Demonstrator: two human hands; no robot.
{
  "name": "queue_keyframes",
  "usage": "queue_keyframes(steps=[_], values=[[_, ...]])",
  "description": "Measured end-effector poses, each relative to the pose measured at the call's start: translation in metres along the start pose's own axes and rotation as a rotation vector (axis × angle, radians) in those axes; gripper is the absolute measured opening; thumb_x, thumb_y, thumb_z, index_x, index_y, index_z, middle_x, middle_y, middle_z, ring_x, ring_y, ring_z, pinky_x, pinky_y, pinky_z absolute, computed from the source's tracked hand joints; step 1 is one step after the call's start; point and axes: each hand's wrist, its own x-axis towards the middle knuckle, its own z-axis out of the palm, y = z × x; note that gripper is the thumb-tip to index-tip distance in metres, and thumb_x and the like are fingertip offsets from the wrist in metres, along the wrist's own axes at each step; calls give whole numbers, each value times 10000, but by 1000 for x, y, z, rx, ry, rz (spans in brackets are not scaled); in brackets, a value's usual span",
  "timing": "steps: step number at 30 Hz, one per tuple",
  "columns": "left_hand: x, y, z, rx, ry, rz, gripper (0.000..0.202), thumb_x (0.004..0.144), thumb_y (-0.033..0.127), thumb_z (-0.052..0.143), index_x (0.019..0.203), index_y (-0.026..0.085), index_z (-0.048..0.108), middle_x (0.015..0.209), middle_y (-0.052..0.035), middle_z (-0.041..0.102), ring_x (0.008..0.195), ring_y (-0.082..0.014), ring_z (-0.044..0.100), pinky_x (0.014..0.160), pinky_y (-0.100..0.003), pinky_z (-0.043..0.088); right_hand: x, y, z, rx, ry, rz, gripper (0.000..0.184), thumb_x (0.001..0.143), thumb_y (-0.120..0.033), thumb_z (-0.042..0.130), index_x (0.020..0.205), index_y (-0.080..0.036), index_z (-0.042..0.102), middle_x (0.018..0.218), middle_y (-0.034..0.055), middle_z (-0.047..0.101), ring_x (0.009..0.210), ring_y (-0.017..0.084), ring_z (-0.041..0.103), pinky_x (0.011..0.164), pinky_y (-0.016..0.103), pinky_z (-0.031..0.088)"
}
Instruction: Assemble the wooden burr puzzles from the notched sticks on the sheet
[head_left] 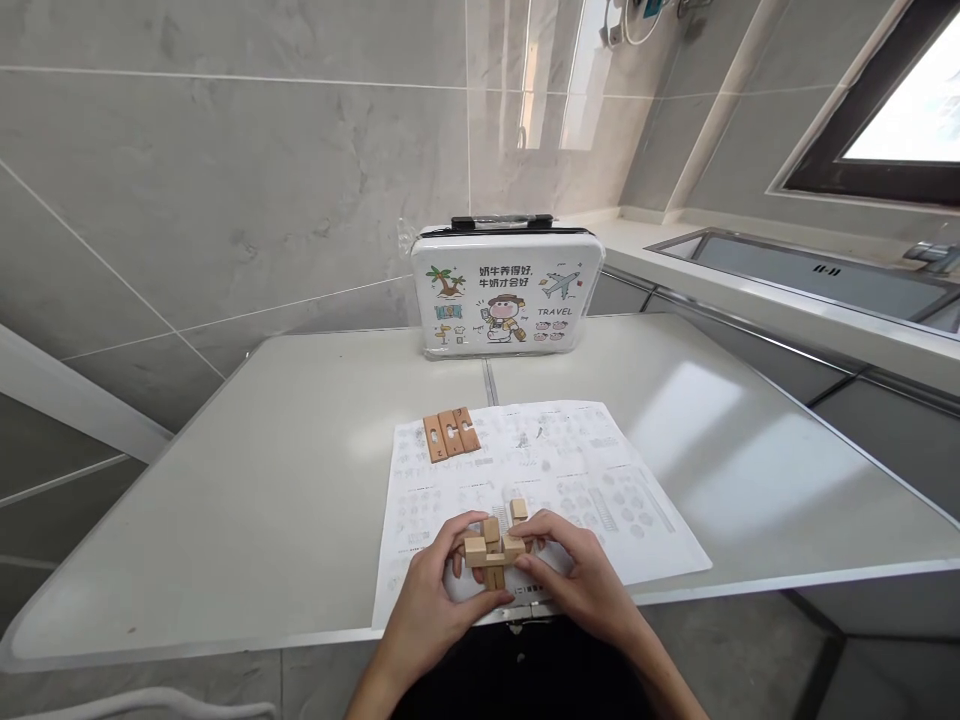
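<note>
Several light wooden puzzle blocks (493, 558), notched and partly fitted together, are between my two hands above the near edge of the paper. My left hand (442, 580) is closed round their left and lower side, thumb at the bottom. From the right, my right hand (570, 565) pinches the block at that end between thumb and fingers. Just beyond my right fingertips a single wooden block (518, 509) stands on the paper. Farther off lie three flat reddish-brown wooden pieces (451, 434), side by side, with cut-out slots and numbers. Some fingertips are hidden behind the blocks.
A large printed sheet (585, 480) covers the near middle of the white folding table (300, 480). At the table's back stands a white case (510, 290) with cartoon prints and a black handle. A counter with a sink (810, 280) runs along the right; a tiled wall rises behind.
</note>
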Motion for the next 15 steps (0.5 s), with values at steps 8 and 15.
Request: queue_keyframes(steps=[8, 15], values=[[-3, 7, -4, -33, -74, -15, 663, 784, 372, 893, 1356, 302, 565, 1159, -22, 736, 1009, -230, 696, 917, -334, 555, -1, 0, -1, 9, -28, -11, 176, 1010, -347, 649, 1133, -238, 714, 978, 57, 736, 889, 228, 680, 791, 324, 511], [-4, 11, -4, -31, -90, 7, 657, 739, 306, 919, 1320, 297, 611, 943, 32, 679, 850, -185, 632, 833, -287, 521, -1, -1, 0, -21, -15, -3, 149, 1007, -315, 656, 1123, -246, 719, 966, 31, 743, 879, 210, 692, 800, 309, 518]])
